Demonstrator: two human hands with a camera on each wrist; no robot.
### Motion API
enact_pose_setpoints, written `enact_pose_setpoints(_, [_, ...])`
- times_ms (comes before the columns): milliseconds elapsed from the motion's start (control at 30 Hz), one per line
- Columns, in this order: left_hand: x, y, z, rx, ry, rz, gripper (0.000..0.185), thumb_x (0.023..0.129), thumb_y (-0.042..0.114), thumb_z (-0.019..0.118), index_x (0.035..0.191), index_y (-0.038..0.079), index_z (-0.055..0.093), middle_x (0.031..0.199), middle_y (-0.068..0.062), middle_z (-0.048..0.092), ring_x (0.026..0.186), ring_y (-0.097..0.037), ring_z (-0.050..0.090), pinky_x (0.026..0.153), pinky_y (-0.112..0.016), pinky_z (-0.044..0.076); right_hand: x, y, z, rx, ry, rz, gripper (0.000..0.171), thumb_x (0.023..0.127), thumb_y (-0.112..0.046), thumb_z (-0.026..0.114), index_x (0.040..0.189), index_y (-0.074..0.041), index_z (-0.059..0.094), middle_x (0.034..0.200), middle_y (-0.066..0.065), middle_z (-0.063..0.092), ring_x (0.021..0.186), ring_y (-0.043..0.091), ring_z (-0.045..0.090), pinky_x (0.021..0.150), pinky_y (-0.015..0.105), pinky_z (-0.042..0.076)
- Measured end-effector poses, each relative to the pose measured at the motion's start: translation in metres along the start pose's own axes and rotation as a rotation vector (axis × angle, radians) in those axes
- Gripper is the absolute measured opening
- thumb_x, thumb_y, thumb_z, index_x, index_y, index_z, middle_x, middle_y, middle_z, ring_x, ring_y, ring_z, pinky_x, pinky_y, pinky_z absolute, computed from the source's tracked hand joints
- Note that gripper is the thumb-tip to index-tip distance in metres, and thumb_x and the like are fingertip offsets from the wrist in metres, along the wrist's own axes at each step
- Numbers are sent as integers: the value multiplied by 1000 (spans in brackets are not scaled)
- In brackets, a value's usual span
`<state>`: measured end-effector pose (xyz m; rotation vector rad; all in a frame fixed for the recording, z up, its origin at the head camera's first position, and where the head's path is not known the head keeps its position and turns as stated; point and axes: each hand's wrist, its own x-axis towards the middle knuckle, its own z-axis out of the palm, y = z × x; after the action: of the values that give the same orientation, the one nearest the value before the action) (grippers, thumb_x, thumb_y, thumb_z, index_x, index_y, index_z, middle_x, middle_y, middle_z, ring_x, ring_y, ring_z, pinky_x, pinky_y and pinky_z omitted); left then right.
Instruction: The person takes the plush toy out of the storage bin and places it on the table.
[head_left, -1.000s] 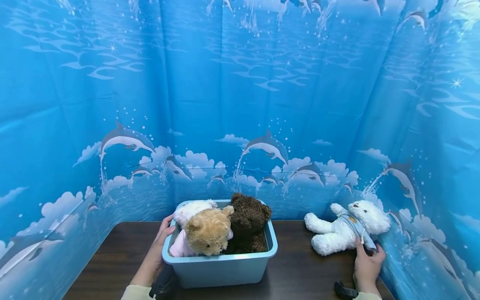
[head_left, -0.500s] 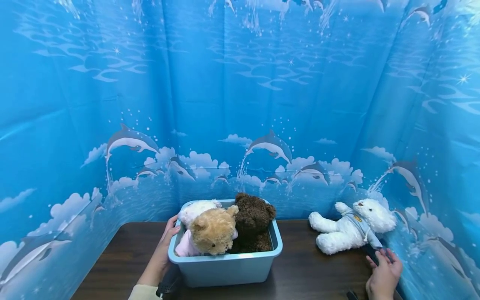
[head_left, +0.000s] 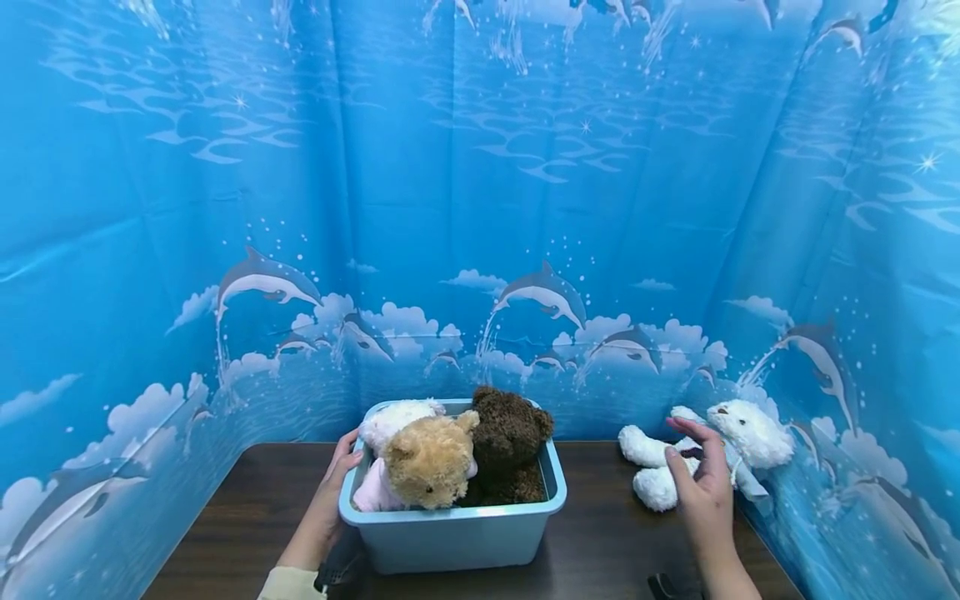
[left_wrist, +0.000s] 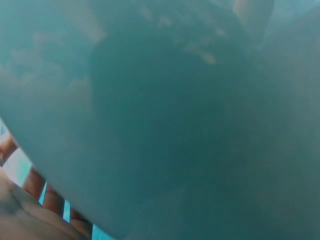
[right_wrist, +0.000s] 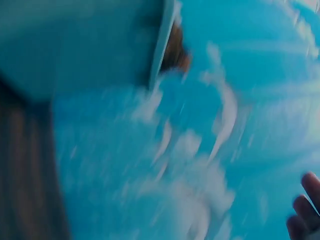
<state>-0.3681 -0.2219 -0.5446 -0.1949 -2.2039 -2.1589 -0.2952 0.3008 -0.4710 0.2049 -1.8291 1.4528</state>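
Observation:
My left hand [head_left: 330,492] grips the left rim of a light-blue plastic bin [head_left: 450,542]. In the left wrist view its fingers [left_wrist: 52,200] lie along the edge of the bin wall. Inside the bin sit a tan teddy bear [head_left: 427,467] in pink and a dark brown teddy bear [head_left: 510,433]. A white teddy bear [head_left: 753,433] in a grey-blue top lies on its back at the right. My right hand [head_left: 705,492], thumb and fingers spread apart, overlaps its middle. I cannot tell what the small dark patch between thumb and forefinger is.
Everything stands on a dark wooden table [head_left: 600,542]. A blue curtain [head_left: 480,217] with dolphins and clouds hangs behind it and around both sides. Inside the bin's left back corner, white plush [head_left: 397,417] shows behind the tan bear.
My right hand has let go of the white bear's top, swung out to the right, then come back left over its middle. My left hand stays at the rim.

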Motion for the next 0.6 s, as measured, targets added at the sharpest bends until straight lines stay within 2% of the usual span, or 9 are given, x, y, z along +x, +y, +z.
enact_pose_setpoints(67, [0,-1,1,-13,-1,1,67,111,53,43,169,26,24,177,-22,18,160,-46,21,124,-68,29,-2,-19,16,47,-115,-28,43,109,3,56,152,-2,52,143,-2,63,137,9,52,106,18,39])
enact_pose_setpoints(100, [-1,-1,1,-32,-10,-28,66,110,55,42,168,31,23,179,-17,17,162,-44,17,125,-71,24,-3,-26,23,69,-168,-45,44,109,3,56,153,-2,51,145,-1,62,139,10,52,109,17,39])
enact_pose_setpoints(133, [-2,-2,2,-39,-8,-32,67,110,55,43,168,30,23,179,-17,17,162,-44,16,126,-72,22,-5,-33,31,88,-216,-63,45,109,4,55,154,-2,50,146,0,61,140,10,52,112,16,40])
enact_pose_setpoints(333, [-3,-1,4,-49,-4,-45,69,110,53,42,170,27,20,179,-15,18,163,-43,17,126,-73,20,-19,-57,78,314,-420,-183,52,105,14,53,156,3,46,152,12,58,146,17,52,117,21,43])
enact_pose_setpoints(467, [-1,0,2,-43,-8,-22,67,110,53,42,169,28,22,179,-14,18,163,-44,17,126,-78,19,-28,-68,110,412,-505,-137,52,107,8,53,158,1,42,156,13,56,149,19,51,120,23,42])
enact_pose_setpoints(600, [0,-3,0,-38,-11,-20,68,110,53,42,170,28,22,179,-13,19,164,-45,17,126,-79,18,-35,-72,137,461,-547,-76,53,109,2,56,159,0,39,158,15,54,151,20,50,124,24,38])
